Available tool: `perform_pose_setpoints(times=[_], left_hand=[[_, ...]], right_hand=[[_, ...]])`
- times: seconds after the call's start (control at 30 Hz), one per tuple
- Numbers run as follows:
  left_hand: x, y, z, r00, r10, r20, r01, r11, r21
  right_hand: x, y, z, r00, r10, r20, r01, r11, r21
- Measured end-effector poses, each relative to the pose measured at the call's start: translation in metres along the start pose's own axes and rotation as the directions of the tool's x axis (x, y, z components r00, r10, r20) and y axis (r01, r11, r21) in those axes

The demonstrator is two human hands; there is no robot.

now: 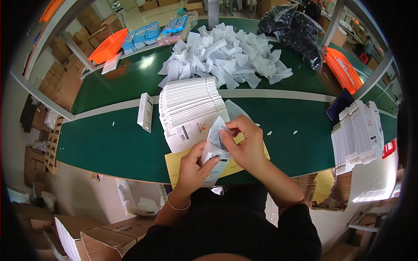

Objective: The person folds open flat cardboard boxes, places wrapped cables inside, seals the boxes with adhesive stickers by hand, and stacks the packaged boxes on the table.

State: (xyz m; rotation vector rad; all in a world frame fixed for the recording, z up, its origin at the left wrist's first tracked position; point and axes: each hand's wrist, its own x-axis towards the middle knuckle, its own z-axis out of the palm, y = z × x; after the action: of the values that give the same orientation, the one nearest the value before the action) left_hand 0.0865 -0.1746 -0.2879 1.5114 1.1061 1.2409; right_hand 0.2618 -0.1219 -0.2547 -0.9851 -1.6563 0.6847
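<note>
The left hand (191, 167) grasps a white printed carton (216, 170) above a yellow sheet (173, 167) at the near edge of the green table (300, 130); the right hand (247, 145) pinches the pale pouch (216, 132) at the carton's far end. Flat white cartons (191, 106) lie just beyond.

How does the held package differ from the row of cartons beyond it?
The package is single, held by left hand, right hand at its top; the row of cartons overlaps, resting on the table. The package shows thin bluish-grey material; the cartons show none. Both look white and printed.
</note>
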Motion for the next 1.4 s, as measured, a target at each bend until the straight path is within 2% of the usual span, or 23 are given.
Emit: perform_pose_setpoints(times=[0.03, 0.17, 0.37, 0.43, 0.5, 0.53, 0.67, 0.7, 0.83, 0.87, 1.0, 1.2, 1.33, 1.4], left_hand=[[0.0, 0.0, 0.0, 1.0, 0.001, 0.002, -0.001, 1.0, -0.001], [0.001, 0.001, 0.003, 0.998, -0.046, -0.039, 0.041, 0.991, -0.128], [0.005, 0.009, 0.003, 0.997, -0.034, -0.074, 0.017, 0.974, -0.224], [0.01, 0.005, 0.003, 0.99, 0.078, -0.119, -0.094, 0.986, -0.141], [0.01, 0.0, 0.003, 0.97, 0.183, -0.157, -0.194, 0.979, -0.055], [0.009, -0.003, 0.002, 0.97, 0.181, -0.16, -0.192, 0.98, -0.055], [0.004, -0.015, -0.005, 0.981, 0.146, -0.129, -0.128, 0.982, 0.136], [0.004, -0.012, -0.002, 0.981, 0.145, -0.131, -0.127, 0.983, 0.136], [0.007, 0.018, 0.024, 0.906, 0.061, -0.419, -0.143, 0.976, -0.166], [0.007, 0.016, 0.023, 0.904, 0.062, -0.422, -0.144, 0.976, -0.166], [0.003, 0.0, 0.014, 0.956, 0.143, -0.257, -0.157, 0.987, -0.034], [-0.004, -0.003, 0.018, 0.985, 0.119, -0.126, -0.124, 0.992, -0.033], [-0.001, 0.011, 0.02, 0.983, -0.006, -0.184, 0.014, 0.999, 0.04], [-0.002, 0.004, 0.019, 0.984, 0.025, -0.179, -0.018, 0.999, 0.039]], right_hand=[[-0.001, 0.0, 0.0, 1.0, 0.0, -0.002, 0.0, 1.0, -0.002], [-0.006, 0.003, -0.002, 0.968, -0.216, 0.131, 0.236, 0.958, -0.161], [-0.01, -0.011, -0.01, 0.921, -0.284, 0.268, 0.339, 0.922, -0.187], [-0.015, -0.012, -0.001, 0.986, -0.116, 0.122, 0.108, 0.992, 0.068], [-0.022, -0.012, 0.006, 0.994, 0.102, 0.034, -0.107, 0.933, 0.345], [-0.024, -0.011, 0.007, 0.994, 0.102, 0.037, -0.109, 0.932, 0.346], [-0.029, -0.004, 0.009, 0.976, -0.054, 0.212, 0.028, 0.992, 0.125], [-0.03, -0.003, 0.01, 0.975, -0.054, 0.214, 0.027, 0.992, 0.125], [-0.031, 0.002, 0.018, 0.995, -0.06, 0.078, 0.042, 0.976, 0.216], [-0.031, 0.004, 0.019, 0.995, -0.062, 0.08, 0.043, 0.975, 0.216], [-0.041, 0.008, 0.021, 0.995, 0.096, 0.037, -0.103, 0.905, 0.412], [-0.059, 0.016, 0.015, 1.0, -0.016, 0.009, 0.012, 0.955, 0.295], [-0.053, 0.001, 0.014, 0.939, 0.335, 0.079, -0.328, 0.803, 0.497], [-0.054, 0.003, 0.012, 0.943, 0.32, 0.092, -0.324, 0.815, 0.48]])
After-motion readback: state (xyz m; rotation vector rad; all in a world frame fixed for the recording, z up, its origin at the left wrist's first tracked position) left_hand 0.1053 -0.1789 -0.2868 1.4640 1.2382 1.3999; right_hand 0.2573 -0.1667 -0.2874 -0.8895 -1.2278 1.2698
